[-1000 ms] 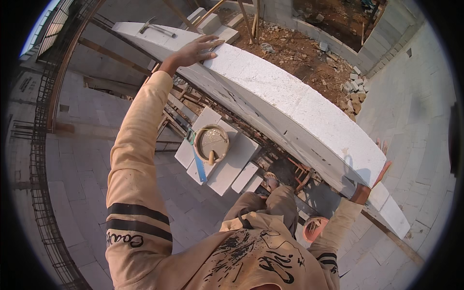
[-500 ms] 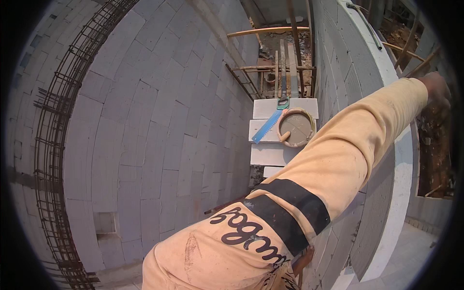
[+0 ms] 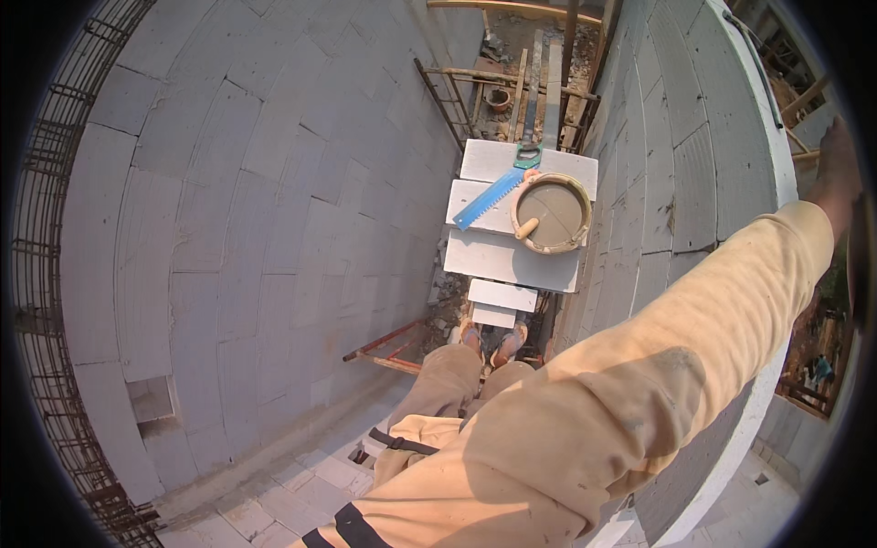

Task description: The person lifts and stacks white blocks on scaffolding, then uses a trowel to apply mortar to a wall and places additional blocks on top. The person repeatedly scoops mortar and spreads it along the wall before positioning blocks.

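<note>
My left arm reaches in from the lower left in a tan sleeve and stretches to the far right rim. There my left hand (image 3: 829, 169) is beyond the top of the grey block wall (image 3: 681, 173), dark and partly cut off, so its fingers and any grip cannot be made out. My right hand is out of sight. Ahead of my feet, a round bucket (image 3: 553, 249) of grey mortar stands on white blocks (image 3: 507, 258). A wooden-handled tool (image 3: 527, 227) leans inside its rim. Left of the bucket lies a handsaw (image 3: 491, 200) with a blue blade and green handle.
A tall block wall (image 3: 265, 210) rises on the left, with a steel rebar cage (image 3: 46, 173) along its far side. Planks (image 3: 552, 91) and scaffold bars (image 3: 440, 105) lie beyond the blocks. A red metal frame (image 3: 384, 350) is left of my legs. Beyond the right wall is a drop.
The view has tilted, bringing my legs and feet into sight. My left arm now shows lower, its hand still at the right rim. The right hand, partly seen earlier under the sleeve, is gone.
</note>
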Action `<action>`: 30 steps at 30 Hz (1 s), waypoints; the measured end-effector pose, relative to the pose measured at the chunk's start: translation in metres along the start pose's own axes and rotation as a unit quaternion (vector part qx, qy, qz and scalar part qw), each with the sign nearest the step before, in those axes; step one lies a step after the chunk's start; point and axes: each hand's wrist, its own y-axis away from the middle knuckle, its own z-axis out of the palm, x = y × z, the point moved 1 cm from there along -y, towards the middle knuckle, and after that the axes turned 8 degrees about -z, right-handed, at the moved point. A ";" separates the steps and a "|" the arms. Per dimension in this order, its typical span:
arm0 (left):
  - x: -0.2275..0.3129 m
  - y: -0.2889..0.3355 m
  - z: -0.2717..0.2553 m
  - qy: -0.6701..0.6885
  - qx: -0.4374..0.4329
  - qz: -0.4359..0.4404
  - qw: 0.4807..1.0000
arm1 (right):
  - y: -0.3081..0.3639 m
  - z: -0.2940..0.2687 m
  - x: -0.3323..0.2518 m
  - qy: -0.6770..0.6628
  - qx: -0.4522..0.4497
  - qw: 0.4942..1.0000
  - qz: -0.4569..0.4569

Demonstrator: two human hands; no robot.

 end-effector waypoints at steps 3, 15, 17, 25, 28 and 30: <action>-0.066 0.091 -0.136 0.053 0.039 -0.022 0.998 | -0.014 -0.010 0.008 0.022 -0.006 0.999 0.030; -0.364 0.782 -0.547 -0.154 0.180 -0.732 0.638 | -0.331 -0.031 0.124 0.434 -0.073 0.897 -0.050; -0.420 0.835 -0.572 -0.201 0.087 -0.777 0.591 | -0.420 -0.030 0.148 0.456 -0.053 0.887 -0.044; -0.606 0.845 -0.618 -0.190 0.151 -0.719 0.651 | -0.605 0.034 0.197 0.342 0.053 0.938 -0.034; -0.645 0.826 -0.628 -0.244 0.223 -0.683 0.652 | -0.611 0.053 0.199 0.286 0.110 0.951 -0.049; -0.659 0.811 -0.640 -0.207 0.298 -0.675 0.642 | -0.615 0.053 0.196 0.251 0.144 0.956 -0.044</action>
